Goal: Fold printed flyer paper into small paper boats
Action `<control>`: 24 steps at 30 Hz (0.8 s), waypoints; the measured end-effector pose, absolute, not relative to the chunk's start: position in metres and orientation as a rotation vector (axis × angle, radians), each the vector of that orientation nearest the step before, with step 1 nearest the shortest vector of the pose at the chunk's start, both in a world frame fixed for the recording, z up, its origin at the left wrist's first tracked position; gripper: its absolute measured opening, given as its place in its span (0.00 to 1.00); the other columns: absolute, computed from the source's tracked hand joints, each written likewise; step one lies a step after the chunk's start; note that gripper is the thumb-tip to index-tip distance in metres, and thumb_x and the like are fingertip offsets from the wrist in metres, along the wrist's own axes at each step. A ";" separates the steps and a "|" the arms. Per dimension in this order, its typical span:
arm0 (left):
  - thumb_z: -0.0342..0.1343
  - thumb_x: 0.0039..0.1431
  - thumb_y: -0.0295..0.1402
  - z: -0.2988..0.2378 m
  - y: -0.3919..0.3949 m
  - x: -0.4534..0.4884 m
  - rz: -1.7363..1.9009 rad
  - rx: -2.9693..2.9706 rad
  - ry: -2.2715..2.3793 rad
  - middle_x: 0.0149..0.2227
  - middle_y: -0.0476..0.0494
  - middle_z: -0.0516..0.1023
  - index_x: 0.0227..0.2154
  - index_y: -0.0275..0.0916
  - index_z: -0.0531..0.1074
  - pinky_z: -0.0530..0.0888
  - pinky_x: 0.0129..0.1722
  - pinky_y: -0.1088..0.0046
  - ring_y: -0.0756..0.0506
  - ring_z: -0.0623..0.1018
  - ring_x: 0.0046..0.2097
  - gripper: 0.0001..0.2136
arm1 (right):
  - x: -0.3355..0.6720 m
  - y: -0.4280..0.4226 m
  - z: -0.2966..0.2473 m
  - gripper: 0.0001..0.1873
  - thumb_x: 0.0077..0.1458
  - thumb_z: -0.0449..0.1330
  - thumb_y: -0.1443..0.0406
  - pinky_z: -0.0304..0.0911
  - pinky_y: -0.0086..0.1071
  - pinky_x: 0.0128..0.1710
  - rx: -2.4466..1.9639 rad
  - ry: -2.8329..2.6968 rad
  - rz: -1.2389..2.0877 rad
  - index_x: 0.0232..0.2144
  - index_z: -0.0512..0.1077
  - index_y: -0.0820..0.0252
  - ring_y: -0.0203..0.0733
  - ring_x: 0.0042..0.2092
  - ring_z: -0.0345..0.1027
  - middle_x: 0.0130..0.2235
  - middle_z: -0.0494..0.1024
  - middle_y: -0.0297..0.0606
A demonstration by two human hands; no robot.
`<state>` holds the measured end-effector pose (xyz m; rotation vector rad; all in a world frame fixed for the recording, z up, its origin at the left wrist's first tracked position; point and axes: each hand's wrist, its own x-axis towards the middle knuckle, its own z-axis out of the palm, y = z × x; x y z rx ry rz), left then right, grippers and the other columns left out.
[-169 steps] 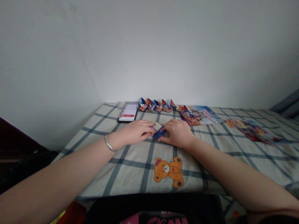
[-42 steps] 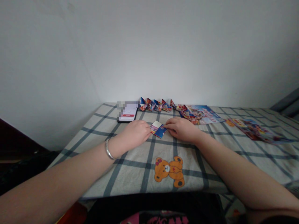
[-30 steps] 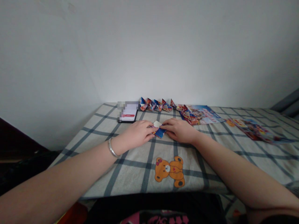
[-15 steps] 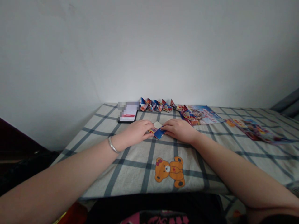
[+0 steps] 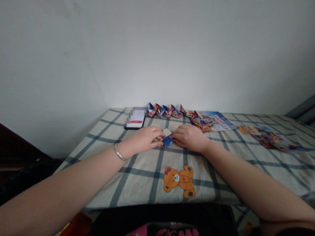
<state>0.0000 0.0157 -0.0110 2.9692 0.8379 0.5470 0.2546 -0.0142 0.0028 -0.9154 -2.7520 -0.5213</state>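
Note:
A small folded piece of printed paper (image 5: 167, 139), blue and red with a white flap, lies on the checked sheet (image 5: 137, 177) between my hands. My left hand (image 5: 144, 140), a silver bangle on its wrist, presses the paper's left edge with curled fingers. From the other side my right hand (image 5: 190, 137) pinches the paper's right edge, its fingers held together. Both hands rest on the sheet.
A row of several folded paper shapes (image 5: 166, 111) stands along the wall. A phone (image 5: 135, 120) with a lit screen lies to their left. Printed leaflets lie at the back right (image 5: 213, 120) and far right (image 5: 268, 139). An orange bear print (image 5: 179, 180) marks the sheet.
My hands have closed in on the folded paper from both sides and now press it together; the paper looks slightly narrower. Nothing else has moved.

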 end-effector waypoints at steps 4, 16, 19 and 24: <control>0.59 0.61 0.41 -0.010 0.014 0.001 0.524 3.032 0.884 0.48 0.42 0.76 0.47 0.40 0.74 0.72 0.49 0.65 0.43 0.76 0.48 0.15 | 0.252 -0.016 0.002 0.12 0.65 0.52 0.64 0.55 0.34 0.37 -0.942 -2.745 -0.601 0.37 0.76 0.60 0.41 0.38 0.67 0.35 0.78 0.40; 0.54 0.67 0.39 -0.009 0.005 0.009 0.519 3.218 0.964 0.41 0.44 0.79 0.43 0.39 0.77 0.71 0.44 0.65 0.43 0.77 0.43 0.11 | 0.246 -0.018 0.001 0.08 0.58 0.55 0.67 0.51 0.33 0.30 -1.171 -2.599 -0.485 0.31 0.74 0.60 0.38 0.32 0.68 0.31 0.78 0.38; 0.53 0.67 0.38 -0.007 0.002 0.010 0.506 3.237 1.028 0.36 0.45 0.79 0.37 0.37 0.78 0.71 0.40 0.65 0.44 0.77 0.39 0.12 | 0.245 -0.019 0.003 0.08 0.57 0.54 0.67 0.52 0.33 0.31 -1.174 -2.601 -0.453 0.31 0.74 0.60 0.40 0.33 0.69 0.32 0.78 0.38; 0.51 0.68 0.37 -0.004 0.000 0.011 0.530 3.229 1.064 0.33 0.45 0.78 0.35 0.38 0.78 0.69 0.37 0.67 0.45 0.76 0.37 0.13 | 0.247 -0.021 0.004 0.07 0.56 0.56 0.67 0.57 0.32 0.35 -1.145 -2.614 -0.350 0.33 0.75 0.60 0.42 0.39 0.70 0.35 0.79 0.40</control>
